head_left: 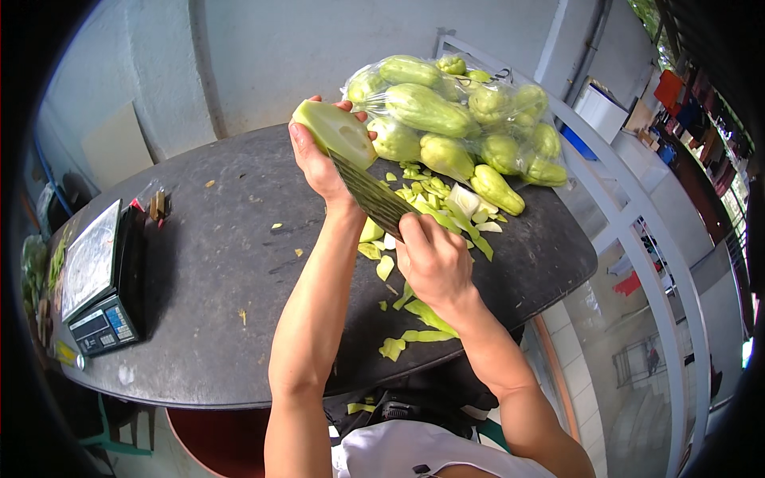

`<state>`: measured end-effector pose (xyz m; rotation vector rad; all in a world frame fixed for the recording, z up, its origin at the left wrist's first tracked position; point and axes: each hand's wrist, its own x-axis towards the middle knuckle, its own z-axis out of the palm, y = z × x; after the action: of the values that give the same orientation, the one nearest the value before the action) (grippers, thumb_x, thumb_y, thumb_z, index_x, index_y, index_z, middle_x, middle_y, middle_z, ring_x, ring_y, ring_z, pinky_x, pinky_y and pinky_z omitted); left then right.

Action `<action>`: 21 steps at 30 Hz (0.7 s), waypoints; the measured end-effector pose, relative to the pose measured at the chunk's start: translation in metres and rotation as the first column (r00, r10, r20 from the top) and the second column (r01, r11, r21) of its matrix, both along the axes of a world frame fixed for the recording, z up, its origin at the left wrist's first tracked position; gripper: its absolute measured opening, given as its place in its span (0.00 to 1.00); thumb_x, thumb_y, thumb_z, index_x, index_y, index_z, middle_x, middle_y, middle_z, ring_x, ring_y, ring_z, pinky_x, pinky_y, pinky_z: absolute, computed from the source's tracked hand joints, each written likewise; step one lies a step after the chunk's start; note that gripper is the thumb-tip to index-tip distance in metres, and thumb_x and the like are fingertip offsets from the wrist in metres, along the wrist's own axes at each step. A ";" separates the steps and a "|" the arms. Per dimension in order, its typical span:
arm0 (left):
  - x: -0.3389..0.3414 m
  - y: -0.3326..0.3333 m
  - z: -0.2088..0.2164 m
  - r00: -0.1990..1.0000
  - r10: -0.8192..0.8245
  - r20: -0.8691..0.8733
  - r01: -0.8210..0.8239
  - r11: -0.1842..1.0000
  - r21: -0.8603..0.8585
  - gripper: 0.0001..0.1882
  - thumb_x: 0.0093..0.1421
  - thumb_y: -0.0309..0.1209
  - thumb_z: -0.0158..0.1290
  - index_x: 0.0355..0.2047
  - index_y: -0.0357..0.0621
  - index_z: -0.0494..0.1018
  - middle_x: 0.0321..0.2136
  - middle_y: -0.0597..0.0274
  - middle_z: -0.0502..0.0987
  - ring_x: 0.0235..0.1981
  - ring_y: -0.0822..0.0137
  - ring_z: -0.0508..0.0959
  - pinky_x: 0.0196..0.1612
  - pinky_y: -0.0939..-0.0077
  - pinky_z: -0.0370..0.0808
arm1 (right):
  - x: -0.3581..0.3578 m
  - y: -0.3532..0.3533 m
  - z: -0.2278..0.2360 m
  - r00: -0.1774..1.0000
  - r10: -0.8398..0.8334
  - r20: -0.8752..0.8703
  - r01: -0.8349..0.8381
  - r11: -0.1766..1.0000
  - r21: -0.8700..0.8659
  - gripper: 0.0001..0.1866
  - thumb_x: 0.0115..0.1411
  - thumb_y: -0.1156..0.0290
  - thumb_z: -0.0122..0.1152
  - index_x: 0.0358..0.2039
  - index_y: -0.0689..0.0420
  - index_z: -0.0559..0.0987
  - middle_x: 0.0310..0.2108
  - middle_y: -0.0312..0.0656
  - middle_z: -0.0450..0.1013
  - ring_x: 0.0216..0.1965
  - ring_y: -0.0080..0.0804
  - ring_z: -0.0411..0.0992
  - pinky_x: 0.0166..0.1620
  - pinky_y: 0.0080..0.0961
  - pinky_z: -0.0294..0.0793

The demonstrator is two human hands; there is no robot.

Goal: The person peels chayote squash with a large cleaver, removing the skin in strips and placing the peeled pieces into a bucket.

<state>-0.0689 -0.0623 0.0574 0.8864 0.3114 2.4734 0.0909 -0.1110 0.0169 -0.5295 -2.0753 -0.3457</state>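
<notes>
Above the far middle of the dark table (215, 287), my left hand (320, 171) grips a peeled, cut piece of pale green chayote (331, 131) with its flat face showing. My right hand (437, 259) is closed round the near end of a wide-bladed knife (370, 195); the handle is hidden in my fist. The blade slants up from that fist to the chayote's lower edge, by my left palm. Whether it has entered the flesh I cannot tell. Beneath and beside the knife lie green peels and chips (426, 191) and a whitish chunk (464, 199).
A clear plastic bag (470, 111) full of whole chayotes stands at the back right, with a loose chayote (496, 190) before it. Long peel strips (430, 334) lie near the front edge. At the left is a digital scale (100, 279); a metal railing (637, 211) runs along the right.
</notes>
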 end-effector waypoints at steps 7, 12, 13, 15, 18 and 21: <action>0.004 -0.002 0.001 0.998 0.030 -0.048 -0.030 1.000 0.000 0.29 0.69 0.57 0.40 0.56 0.46 0.63 0.42 0.49 0.74 0.40 0.54 0.78 0.37 0.60 0.80 | 0.002 0.002 -0.001 1.000 0.015 -0.023 -0.015 1.000 -0.001 0.10 0.52 0.79 0.62 0.35 0.61 0.71 0.20 0.40 0.66 0.19 0.36 0.72 0.20 0.31 0.74; 0.007 -0.004 0.003 0.996 0.048 -0.076 -0.047 0.999 0.012 0.30 0.70 0.57 0.40 0.56 0.45 0.63 0.42 0.49 0.74 0.40 0.54 0.78 0.36 0.61 0.80 | 0.004 0.004 -0.002 0.999 0.034 -0.042 -0.036 0.999 -0.026 0.11 0.52 0.79 0.62 0.35 0.60 0.70 0.20 0.40 0.67 0.19 0.37 0.73 0.20 0.32 0.75; 0.008 -0.004 0.003 0.995 0.056 -0.086 -0.055 0.998 0.012 0.30 0.70 0.57 0.39 0.57 0.45 0.63 0.42 0.49 0.74 0.40 0.55 0.78 0.36 0.62 0.80 | 0.003 0.005 -0.002 0.999 0.035 -0.042 -0.036 0.999 -0.027 0.11 0.52 0.79 0.62 0.35 0.60 0.70 0.20 0.40 0.67 0.19 0.37 0.73 0.20 0.32 0.75; 0.013 -0.002 0.001 0.996 0.046 -0.082 -0.046 0.999 0.004 0.30 0.70 0.57 0.39 0.57 0.45 0.63 0.42 0.49 0.74 0.39 0.55 0.78 0.36 0.62 0.80 | 0.001 0.008 0.000 0.999 0.017 -0.032 -0.018 0.999 -0.032 0.11 0.52 0.80 0.62 0.34 0.59 0.70 0.20 0.40 0.67 0.19 0.37 0.73 0.20 0.32 0.75; 0.016 -0.002 0.000 0.995 0.052 -0.087 -0.054 0.998 -0.017 0.30 0.70 0.58 0.39 0.57 0.44 0.63 0.43 0.49 0.75 0.39 0.55 0.79 0.36 0.62 0.80 | -0.001 0.013 -0.001 0.998 0.030 -0.061 -0.031 0.999 -0.020 0.11 0.52 0.80 0.62 0.34 0.59 0.69 0.20 0.40 0.67 0.19 0.38 0.73 0.19 0.33 0.75; 0.013 -0.002 0.001 0.994 0.063 -0.087 -0.067 0.997 -0.033 0.31 0.70 0.58 0.38 0.56 0.44 0.63 0.42 0.49 0.75 0.39 0.55 0.79 0.36 0.62 0.81 | -0.006 0.015 -0.003 0.998 0.027 -0.057 -0.028 0.999 -0.022 0.11 0.52 0.80 0.62 0.34 0.59 0.69 0.20 0.41 0.67 0.19 0.39 0.73 0.19 0.33 0.74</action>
<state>-0.0556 -0.0641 0.0585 0.9837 0.4193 2.4850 0.0853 -0.0960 0.0144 -0.5178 -2.0317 -0.2882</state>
